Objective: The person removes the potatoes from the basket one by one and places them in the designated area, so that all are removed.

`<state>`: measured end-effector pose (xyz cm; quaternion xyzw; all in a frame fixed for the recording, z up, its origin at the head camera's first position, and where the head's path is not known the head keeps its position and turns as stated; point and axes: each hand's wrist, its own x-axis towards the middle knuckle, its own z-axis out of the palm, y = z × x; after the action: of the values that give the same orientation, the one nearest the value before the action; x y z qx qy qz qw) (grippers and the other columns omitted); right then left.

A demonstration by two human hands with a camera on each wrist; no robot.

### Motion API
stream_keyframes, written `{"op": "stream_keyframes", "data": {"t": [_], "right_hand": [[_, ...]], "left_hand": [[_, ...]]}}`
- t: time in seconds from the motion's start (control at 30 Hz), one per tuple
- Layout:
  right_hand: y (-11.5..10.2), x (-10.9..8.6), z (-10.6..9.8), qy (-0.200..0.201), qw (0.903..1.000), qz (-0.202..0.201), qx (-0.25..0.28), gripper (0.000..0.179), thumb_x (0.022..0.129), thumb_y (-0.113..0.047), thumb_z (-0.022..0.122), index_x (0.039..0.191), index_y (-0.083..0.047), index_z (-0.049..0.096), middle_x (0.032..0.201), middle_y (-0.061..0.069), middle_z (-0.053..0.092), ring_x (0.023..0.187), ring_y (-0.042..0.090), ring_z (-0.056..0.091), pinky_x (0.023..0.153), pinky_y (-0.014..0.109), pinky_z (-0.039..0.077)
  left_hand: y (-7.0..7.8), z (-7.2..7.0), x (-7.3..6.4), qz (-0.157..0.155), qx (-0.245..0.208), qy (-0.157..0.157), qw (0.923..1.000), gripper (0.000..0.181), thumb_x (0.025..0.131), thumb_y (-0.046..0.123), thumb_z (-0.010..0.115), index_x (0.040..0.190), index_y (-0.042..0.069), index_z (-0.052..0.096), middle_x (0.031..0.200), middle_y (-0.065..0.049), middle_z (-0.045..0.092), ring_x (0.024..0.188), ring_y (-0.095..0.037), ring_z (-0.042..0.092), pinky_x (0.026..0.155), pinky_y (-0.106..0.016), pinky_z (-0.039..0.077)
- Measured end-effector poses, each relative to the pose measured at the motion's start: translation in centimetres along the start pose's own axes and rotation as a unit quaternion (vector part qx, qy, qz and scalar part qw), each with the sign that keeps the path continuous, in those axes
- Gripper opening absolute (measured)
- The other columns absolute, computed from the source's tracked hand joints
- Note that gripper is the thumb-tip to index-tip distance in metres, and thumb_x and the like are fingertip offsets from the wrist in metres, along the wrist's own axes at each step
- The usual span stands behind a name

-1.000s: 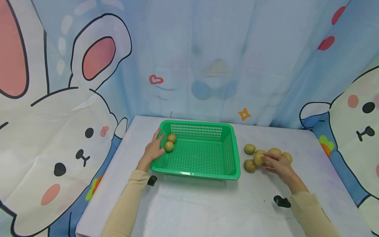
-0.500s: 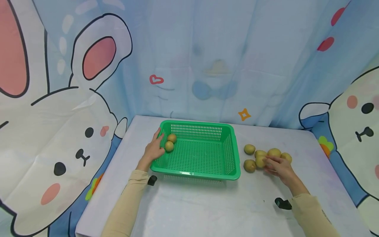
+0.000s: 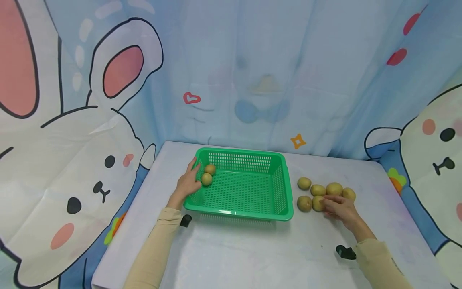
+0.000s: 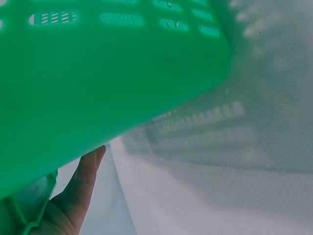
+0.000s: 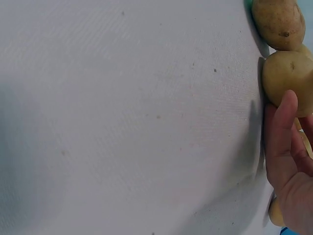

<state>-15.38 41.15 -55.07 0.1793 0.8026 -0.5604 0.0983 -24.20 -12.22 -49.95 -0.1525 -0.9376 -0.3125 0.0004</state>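
Observation:
My left hand (image 3: 186, 184) holds the left rim of a green plastic basket (image 3: 238, 212), its fingers spread along that side. In the left wrist view a finger (image 4: 88, 171) shows beside the basket's outer wall (image 4: 117, 68). Two small potatoes (image 3: 207, 179) lie inside against the left wall. To the basket's right, my right hand (image 3: 339, 208) pinches a yellow potato (image 3: 317, 204) low over the white table. Its thumb (image 5: 283, 117) is right at this potato (image 5: 288, 81) in the right wrist view. Several other potatoes (image 3: 334, 188) lie close around it, including a browner one (image 3: 304, 204) at its left.
The table (image 3: 252, 257) has a white cloth and reaches back to a blue curtain (image 3: 267, 48) with cartoon animals. Dark straps or devices (image 3: 345, 252) sit by both wrists. A few dark specks dot the cloth.
My right hand has brought the pinched potato down and slightly toward me, beside the browner potato, so the one behind it shows more. The left hand has stayed on the basket rim.

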Motion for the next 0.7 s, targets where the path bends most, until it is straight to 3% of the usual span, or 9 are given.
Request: {"op": "stream_keyframes", "data": {"t": [0.23, 0.5, 0.7], "right_hand": [[0.0, 0.0, 0.0, 0.003, 0.9999, 0.001, -0.015, 0.068, 0.094, -0.034, 0.066, 0.139, 0.011, 0.044, 0.107, 0.005, 0.065, 0.082, 0.007, 0.065, 0.074, 0.028, 0.057], [-1.1, -0.2, -0.4, 0.008, 0.9983, -0.005, -0.058, 0.063, 0.096, -0.032, 0.062, 0.138, 0.012, 0.045, 0.125, 0.026, 0.056, 0.087, 0.014, 0.063, 0.075, 0.03, 0.057], [-2.3, -0.3, -0.9, 0.015, 0.9987, -0.018, -0.045, 0.062, 0.098, -0.032, 0.059, 0.137, 0.013, 0.043, 0.117, 0.016, 0.063, 0.089, 0.01, 0.065, 0.079, 0.033, 0.056]], "left_hand": [[-0.2, 0.1, 0.0, 0.001, 0.001, 0.001, 1.0, 0.077, 0.075, -0.002, 0.043, 0.151, -0.005, 0.032, 0.165, -0.012, 0.009, 0.048, -0.012, 0.022, 0.046, -0.027, 0.025], [-0.2, 0.2, 0.0, 0.002, -0.013, 0.004, 0.9999, 0.076, 0.076, -0.002, 0.042, 0.151, -0.005, 0.033, 0.165, -0.012, 0.009, 0.048, -0.012, 0.023, 0.046, -0.026, 0.026], [-0.2, 0.1, 0.1, 0.0, -0.012, 0.004, 0.9999, 0.075, 0.076, -0.002, 0.043, 0.151, -0.005, 0.034, 0.165, -0.012, 0.01, 0.048, -0.011, 0.024, 0.046, -0.026, 0.027]]}}
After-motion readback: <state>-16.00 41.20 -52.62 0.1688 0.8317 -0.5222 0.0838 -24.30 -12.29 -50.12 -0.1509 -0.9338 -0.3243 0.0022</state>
